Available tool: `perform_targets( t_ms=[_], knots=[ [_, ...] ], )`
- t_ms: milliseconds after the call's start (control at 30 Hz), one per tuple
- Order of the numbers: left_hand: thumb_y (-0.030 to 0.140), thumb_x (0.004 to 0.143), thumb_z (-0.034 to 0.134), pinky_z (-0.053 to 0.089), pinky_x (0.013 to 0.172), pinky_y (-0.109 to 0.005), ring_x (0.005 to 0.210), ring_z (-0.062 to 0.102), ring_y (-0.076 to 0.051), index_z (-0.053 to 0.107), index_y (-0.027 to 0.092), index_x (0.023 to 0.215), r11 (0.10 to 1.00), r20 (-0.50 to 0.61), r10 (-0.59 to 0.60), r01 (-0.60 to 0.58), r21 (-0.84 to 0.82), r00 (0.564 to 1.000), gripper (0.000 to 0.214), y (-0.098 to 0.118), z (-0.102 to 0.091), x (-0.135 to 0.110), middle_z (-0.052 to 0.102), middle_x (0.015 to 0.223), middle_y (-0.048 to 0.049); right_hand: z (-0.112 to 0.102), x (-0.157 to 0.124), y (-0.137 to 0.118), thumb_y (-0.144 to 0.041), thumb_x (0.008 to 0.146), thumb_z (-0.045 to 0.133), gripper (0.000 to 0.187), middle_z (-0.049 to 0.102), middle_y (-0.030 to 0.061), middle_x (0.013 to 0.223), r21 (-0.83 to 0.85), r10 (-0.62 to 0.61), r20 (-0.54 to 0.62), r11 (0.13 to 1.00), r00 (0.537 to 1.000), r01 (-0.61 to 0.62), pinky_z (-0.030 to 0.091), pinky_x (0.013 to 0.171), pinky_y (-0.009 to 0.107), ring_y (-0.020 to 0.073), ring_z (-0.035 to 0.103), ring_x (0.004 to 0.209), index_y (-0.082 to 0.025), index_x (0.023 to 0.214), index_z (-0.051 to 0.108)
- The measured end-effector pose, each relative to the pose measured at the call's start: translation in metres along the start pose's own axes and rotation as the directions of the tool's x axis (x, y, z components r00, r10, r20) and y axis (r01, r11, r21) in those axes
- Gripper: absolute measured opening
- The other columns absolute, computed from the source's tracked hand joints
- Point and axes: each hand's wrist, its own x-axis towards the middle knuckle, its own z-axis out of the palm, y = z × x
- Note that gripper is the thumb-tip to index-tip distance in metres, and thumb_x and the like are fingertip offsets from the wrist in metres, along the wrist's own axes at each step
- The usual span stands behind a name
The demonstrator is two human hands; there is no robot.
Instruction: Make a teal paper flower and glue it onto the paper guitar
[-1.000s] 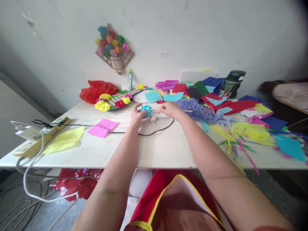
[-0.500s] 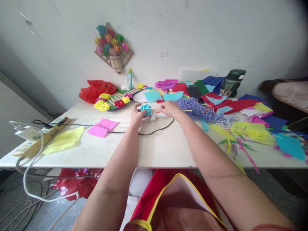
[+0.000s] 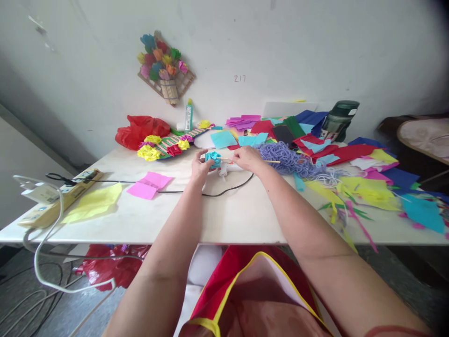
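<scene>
Over the middle of the white table, my left hand [image 3: 200,167] is closed around a blue crumpled-paper flower [image 3: 212,159]. My right hand [image 3: 247,157] pinches a thin wooden stick [image 3: 271,161], whose left end meets the flower; whether it is fixed there I cannot tell. Just below and between the hands stands a white glue gun [image 3: 223,172], partly hidden, with a black cord [image 3: 228,191] trailing from it across the table. Behind my left hand lies a guitar-shaped craft piece [image 3: 168,146] decorated with yellow, red and purple paper flowers.
Purple yarn [image 3: 286,158] and piled coloured paper [image 3: 329,152] cover the right side, near a dark bottle [image 3: 340,120]. Pink paper [image 3: 149,186], yellow paper [image 3: 94,202] and a power strip [image 3: 52,210] lie at left. A glue bottle [image 3: 188,117] and red plastic bag [image 3: 143,131] stand behind.
</scene>
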Motion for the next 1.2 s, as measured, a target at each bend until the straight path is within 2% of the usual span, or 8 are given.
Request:
perform_targets(
  t_ms=[267, 667, 967, 1067, 1200],
  knots=[
    [0.021, 0.048, 0.066, 0.054, 0.062, -0.034, 0.066, 0.063, -0.018, 0.052, 0.020, 0.101, 1.000, -0.011, 0.016, -0.016, -0.002, 1.000, 0.055, -0.001, 0.002, 0.000, 0.061, 0.073, 0.0014, -0.002, -0.002, -0.007, -0.038, 0.083, 0.052, 0.027, 0.071, 0.0091, 0.097, -0.075, 0.013, 0.007, 0.997, 1.000, -0.013, 0.043, 0.075, 0.027, 0.0222, 0.063, 0.093, -0.021, 0.088, 0.073],
    [0.017, 0.050, 0.064, 0.054, 0.060, -0.032, 0.063, 0.061, -0.016, 0.052, 0.019, 0.100, 1.000, -0.025, 0.022, -0.022, 0.010, 0.999, 0.052, 0.000, 0.003, -0.001, 0.061, 0.072, 0.0011, -0.006, -0.009, -0.022, -0.034, 0.087, 0.047, 0.033, 0.069, 0.0154, 0.101, -0.189, 0.000, -0.005, 0.982, 1.000, -0.001, 0.043, 0.082, 0.033, 0.0271, 0.062, 0.098, -0.017, 0.103, 0.069],
    [0.017, 0.050, 0.064, 0.055, 0.061, -0.032, 0.068, 0.063, -0.017, 0.054, 0.019, 0.099, 1.000, -0.038, 0.024, -0.023, 0.009, 0.999, 0.049, 0.001, 0.003, -0.001, 0.062, 0.075, -0.0001, 0.002, -0.012, -0.028, -0.023, 0.090, 0.040, 0.033, 0.066, 0.0188, 0.107, -0.204, -0.097, -0.064, 0.976, 0.993, 0.082, 0.042, 0.082, 0.034, 0.0270, 0.061, 0.099, -0.011, 0.106, 0.067],
    [0.018, 0.050, 0.063, 0.054, 0.060, -0.032, 0.070, 0.063, -0.018, 0.055, 0.019, 0.097, 1.000, -0.044, 0.024, -0.024, 0.006, 0.999, 0.048, 0.001, 0.002, -0.001, 0.062, 0.075, -0.0005, 0.002, -0.012, -0.029, -0.025, 0.092, 0.038, 0.035, 0.067, 0.0195, 0.103, -0.204, -0.117, -0.061, 0.973, 0.991, 0.103, 0.042, 0.081, 0.035, 0.0271, 0.061, 0.097, -0.010, 0.106, 0.067],
    [0.018, 0.050, 0.062, 0.054, 0.060, -0.031, 0.070, 0.063, -0.018, 0.055, 0.019, 0.097, 0.999, -0.049, 0.033, -0.033, 0.004, 0.998, 0.048, 0.001, 0.002, 0.000, 0.062, 0.075, -0.0007, 0.002, -0.011, -0.029, -0.031, 0.092, 0.039, 0.037, 0.069, 0.0199, 0.093, -0.228, -0.081, -0.037, 0.971, 0.996, 0.071, 0.043, 0.078, 0.034, 0.0279, 0.063, 0.096, -0.011, 0.103, 0.067]
  ],
)
